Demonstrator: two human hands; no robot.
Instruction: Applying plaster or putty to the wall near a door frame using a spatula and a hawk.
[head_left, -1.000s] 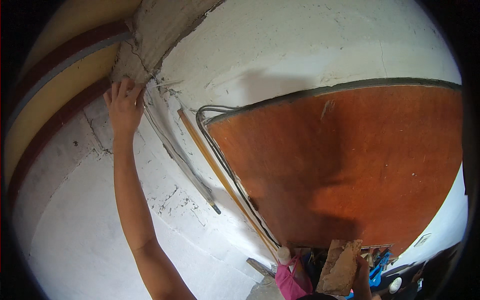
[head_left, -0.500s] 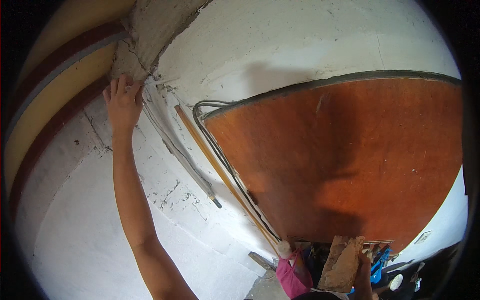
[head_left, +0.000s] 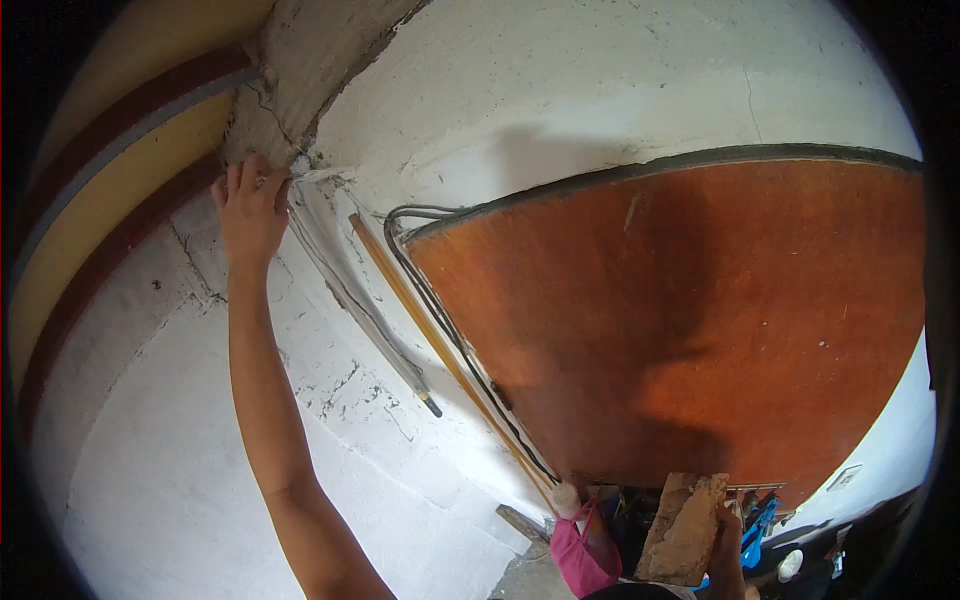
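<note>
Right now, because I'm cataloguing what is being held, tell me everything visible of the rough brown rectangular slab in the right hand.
The rough brown rectangular slab sits low, right of centre in the picture, its long sides running upward and leaning slightly right. Its visible face is uneven, with a lighter, smeared-looking tan patch beside darker brown; I cannot tell its material. The right hand holds it at its right edge. Its far side is hidden.

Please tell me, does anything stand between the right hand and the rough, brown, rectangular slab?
Nothing visible does: the right hand already holds the rough, brown, rectangular slab at its right edge. The bright pink fabric item is left of the slab in the picture, not between them.
</note>
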